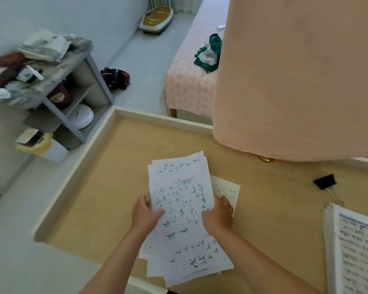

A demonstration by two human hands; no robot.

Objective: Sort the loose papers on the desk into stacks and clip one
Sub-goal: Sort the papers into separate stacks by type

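Note:
A loose bundle of white papers (182, 209) with green and dark handwriting is held over the wooden desk (98, 183). My left hand (146, 213) grips its left edge, thumb on top. My right hand (218, 216) grips the right edge the same way. The sheets are fanned and uneven at the bottom. Another sheet (227, 189) lies flat on the desk under the bundle's right side. A black binder clip (325, 181) lies on the desk to the right. A printed stack (355, 249) sits at the right edge.
A large pink lampshade (295, 71) hangs over the desk's far right. The desk has a raised pale rim (72, 172). Beyond it stand a cluttered grey shelf (57, 81), a small bin (43, 145) and a bed with a pink cover (189, 77).

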